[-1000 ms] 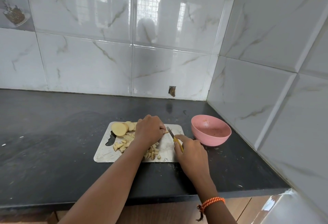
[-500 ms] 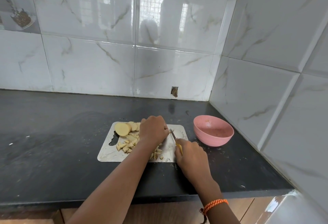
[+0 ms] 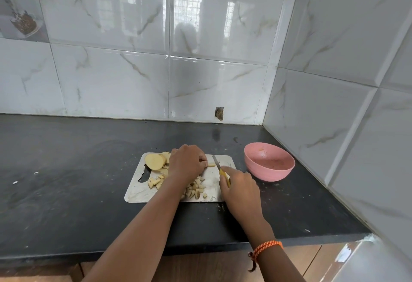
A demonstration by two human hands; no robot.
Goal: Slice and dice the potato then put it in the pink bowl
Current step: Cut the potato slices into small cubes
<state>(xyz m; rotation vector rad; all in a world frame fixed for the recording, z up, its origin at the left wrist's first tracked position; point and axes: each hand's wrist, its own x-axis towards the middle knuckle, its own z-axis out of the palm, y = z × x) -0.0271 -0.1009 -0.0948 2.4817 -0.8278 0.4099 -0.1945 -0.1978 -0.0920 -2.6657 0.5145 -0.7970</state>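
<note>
1. The left hand point(image 3: 186, 163) has its fingers curled down onto a small potato piece point(image 3: 211, 165) at the far right part of the cutting board point(image 3: 136, 193), pinning it by the fingertips.
2. The right hand point(image 3: 239, 189) is wrapped round the yellow handle of a knife point(image 3: 219, 168), with the forefinger stretched along the top; the blade points away from the person and its edge sits just beside the held piece.
3. A stack of round potato slices point(image 3: 155, 161) lies at the far left corner of the board, touching the left hand's knuckle side.
4. Diced potato bits point(image 3: 196, 190) are scattered across the near half of the board, partly hidden under the left forearm; more lie near the board's handle slot.
5. The pink bowl point(image 3: 269, 164) stands on the black counter point(image 3: 66, 170) just right of the board, apart from it, with only specks and residue visible inside.
6. An orange braided band point(image 3: 266, 247) circles the right wrist.
7. White marbled tiles point(image 3: 200, 81) cover the walls behind and to the right.
</note>
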